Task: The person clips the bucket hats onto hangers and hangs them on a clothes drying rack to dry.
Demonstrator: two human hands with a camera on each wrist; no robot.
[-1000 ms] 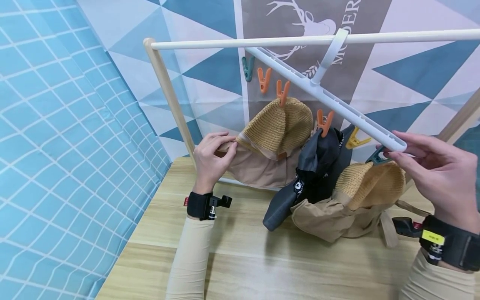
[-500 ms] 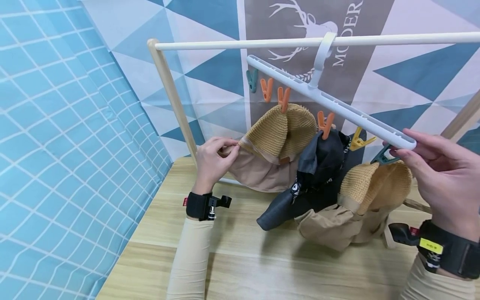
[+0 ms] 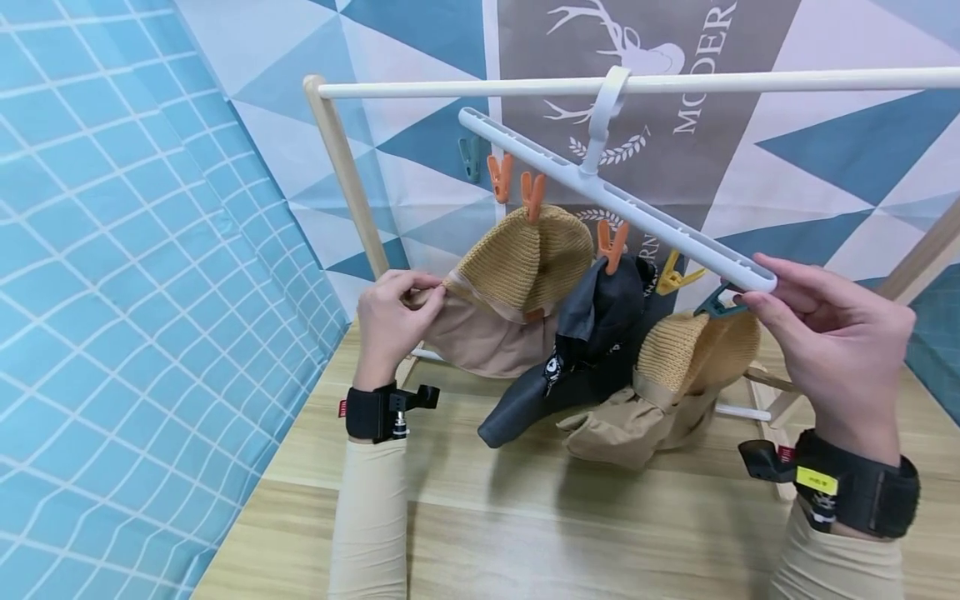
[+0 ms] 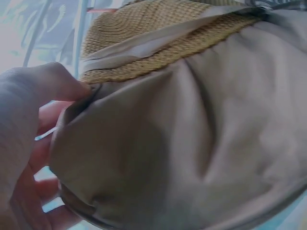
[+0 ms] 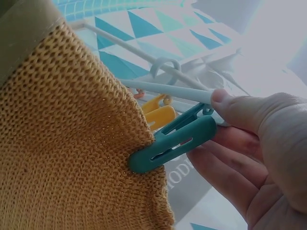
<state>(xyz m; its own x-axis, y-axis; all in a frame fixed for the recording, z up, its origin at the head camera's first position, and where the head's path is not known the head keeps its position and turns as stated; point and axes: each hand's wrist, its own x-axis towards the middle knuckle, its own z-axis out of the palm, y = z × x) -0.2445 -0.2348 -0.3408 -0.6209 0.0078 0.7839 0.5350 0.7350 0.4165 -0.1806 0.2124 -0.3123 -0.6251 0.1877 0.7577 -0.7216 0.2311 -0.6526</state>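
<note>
My left hand [image 3: 390, 321] pinches the edge of a sun hat [image 3: 504, 271] with a knitted straw-coloured crown and a tan cloth brim; an orange clip [image 3: 532, 196] bears it. In the left wrist view the thumb lies by the brim's seam [image 4: 158, 60]. With thumb and fingers my right hand [image 3: 840, 333] grips the near end of a white clip hanger [image 3: 652, 218], beside a teal clip [image 5: 175, 143] that bites a second knitted hat [image 3: 671, 358]. Between the hats a dark cap [image 3: 600, 321] hangs from another orange clip [image 3: 612, 244].
The hanger's hook sits over a white rail [image 3: 450, 87] on wooden legs [image 3: 345, 175]. A yellow clip [image 3: 677, 273], an orange clip [image 3: 499, 177] and a teal clip [image 3: 469, 158] also hang there. Below is a wooden table [image 3: 525, 533]; a patterned cloth backdrop [image 3: 420, 50] stands behind.
The hanger, with its hats and cap, has slid left along the rail. Both hands have moved left with it, keeping their grips on the hat and the hanger.
</note>
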